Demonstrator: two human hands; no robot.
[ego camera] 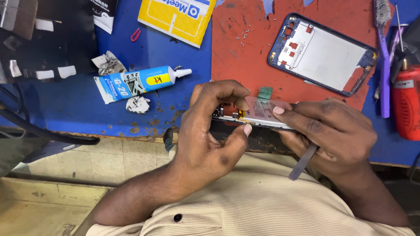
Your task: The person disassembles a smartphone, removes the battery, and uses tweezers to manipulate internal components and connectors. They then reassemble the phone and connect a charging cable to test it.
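**Two hands hold an opened phone at the near edge of a blue counter**

Seen from above, the left hand (210, 126) grips an opened phone (256, 114), its fingers (247, 130) closed around the phone's left end, thumb below and fingertips on top. The right hand (332, 131) holds the phone's right end, forefinger lying flat across its pale battery, and also keeps a thin flat metal tool (302, 162) tucked in its closed fingers, pointing down towards the person's striped beige shirt (262, 205). The phone sits just above the counter (65, 109) at its near edge, over a worn red mat (245, 61). Farther away on the mat, to the right, lies an empty phone frame (323, 54). To the left lies a blue and white glue tube (135, 83) with crumpled paper scraps beside it. A purple brush (384, 65) and a red tool (407, 102) lie at the far right.
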